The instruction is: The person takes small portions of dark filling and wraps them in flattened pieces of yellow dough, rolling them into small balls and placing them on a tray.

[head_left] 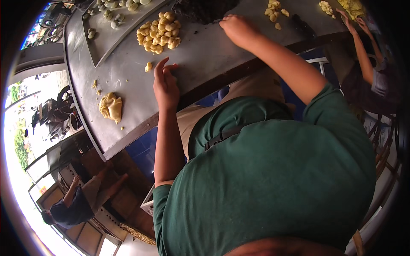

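Observation:
My right hand (237, 30) has its fingers pinched together at the near edge of a dark, crumbly mass of paste (200, 9), touching it; what lies between the fingertips is mostly hidden. My left hand (166, 85) rests near the table's front edge, fingers loosely bent and apart, holding nothing that I can see. Just past its fingertips sits a single small piece of yellow dough (148, 67). Beyond that is a heap of yellow dough pieces (159, 33). A larger soft dough lump (111, 107) lies to the left, with crumbs around it.
At the far left of the metal table (132, 85), a tray (96, 53) holds several pale, roundish pieces (114, 21). More dough bits (273, 10) lie to the right, near a dark strip (303, 26). A co-worker's hands (352, 21) reach yellow dough (352, 7). Another person (77, 205) is at lower left.

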Motion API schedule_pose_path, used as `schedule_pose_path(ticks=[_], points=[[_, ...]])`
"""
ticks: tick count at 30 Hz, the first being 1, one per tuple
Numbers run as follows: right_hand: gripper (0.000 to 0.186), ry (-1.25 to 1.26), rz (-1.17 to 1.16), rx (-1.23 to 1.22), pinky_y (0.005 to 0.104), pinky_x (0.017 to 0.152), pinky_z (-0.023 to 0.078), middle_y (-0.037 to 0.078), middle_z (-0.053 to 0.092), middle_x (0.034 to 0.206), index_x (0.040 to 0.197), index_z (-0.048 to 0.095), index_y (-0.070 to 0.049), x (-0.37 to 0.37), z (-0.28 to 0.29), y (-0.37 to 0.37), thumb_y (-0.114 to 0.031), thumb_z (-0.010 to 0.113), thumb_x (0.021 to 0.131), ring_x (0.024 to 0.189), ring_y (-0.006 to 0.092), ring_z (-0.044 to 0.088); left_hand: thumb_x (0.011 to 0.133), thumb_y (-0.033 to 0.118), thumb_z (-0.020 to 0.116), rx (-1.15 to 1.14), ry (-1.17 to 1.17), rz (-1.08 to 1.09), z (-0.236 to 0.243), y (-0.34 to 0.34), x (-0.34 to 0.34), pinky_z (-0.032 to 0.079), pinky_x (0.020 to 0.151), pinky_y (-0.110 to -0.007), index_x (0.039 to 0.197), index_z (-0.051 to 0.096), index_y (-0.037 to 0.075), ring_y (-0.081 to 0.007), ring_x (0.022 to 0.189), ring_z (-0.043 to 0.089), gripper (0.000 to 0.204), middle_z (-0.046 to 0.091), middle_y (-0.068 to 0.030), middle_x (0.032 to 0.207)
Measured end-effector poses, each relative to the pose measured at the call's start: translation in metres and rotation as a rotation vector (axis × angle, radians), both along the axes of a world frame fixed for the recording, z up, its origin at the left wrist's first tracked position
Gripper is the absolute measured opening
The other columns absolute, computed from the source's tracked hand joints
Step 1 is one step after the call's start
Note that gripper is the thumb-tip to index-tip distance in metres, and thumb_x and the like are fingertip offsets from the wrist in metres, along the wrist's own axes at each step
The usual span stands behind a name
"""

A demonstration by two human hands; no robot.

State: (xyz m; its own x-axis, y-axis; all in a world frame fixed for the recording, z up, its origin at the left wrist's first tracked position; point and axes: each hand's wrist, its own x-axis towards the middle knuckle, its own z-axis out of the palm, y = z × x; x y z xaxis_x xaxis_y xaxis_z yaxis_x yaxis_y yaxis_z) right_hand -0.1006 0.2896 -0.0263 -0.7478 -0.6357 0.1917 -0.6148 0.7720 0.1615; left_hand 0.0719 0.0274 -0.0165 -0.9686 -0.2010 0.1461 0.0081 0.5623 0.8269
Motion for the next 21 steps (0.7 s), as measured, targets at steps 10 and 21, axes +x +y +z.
schedule_pose_path(ticks=[10, 21], points=[[0.033, -0.181, -0.203, -0.601, 0.0449, 0.088, 0.057, 0.011, 0.066, 0.129, 0.13, 0.064, -0.014, 0.052, -0.024, 0.036, -0.022, 0.06, 0.098, 0.107, 0.0356, 0.068, 0.107, 0.012, 0.043, -0.011, 0.082, -0.012, -0.012, -0.005, -0.003, 0.049, 0.074, -0.029, 0.134, 0.056, 0.01, -0.0136, 0.074, 0.059, 0.03, 0.074, -0.0084, 0.103], [0.042, -0.117, 0.007, -0.534, 0.0437, 0.095, 0.054, 0.017, 0.068, 0.125, 0.138, 0.06, -0.016, -0.018, -0.045, 0.016, -0.017, 0.059, 0.096, 0.117, 0.0356, 0.064, 0.108, 0.014, 0.043, 0.051, 0.073, -0.003, -0.005, -0.001, -0.004, 0.048, 0.07, -0.027, 0.132, 0.057, 0.01, -0.0113, 0.069, 0.054, 0.028, 0.073, -0.007, 0.101]])
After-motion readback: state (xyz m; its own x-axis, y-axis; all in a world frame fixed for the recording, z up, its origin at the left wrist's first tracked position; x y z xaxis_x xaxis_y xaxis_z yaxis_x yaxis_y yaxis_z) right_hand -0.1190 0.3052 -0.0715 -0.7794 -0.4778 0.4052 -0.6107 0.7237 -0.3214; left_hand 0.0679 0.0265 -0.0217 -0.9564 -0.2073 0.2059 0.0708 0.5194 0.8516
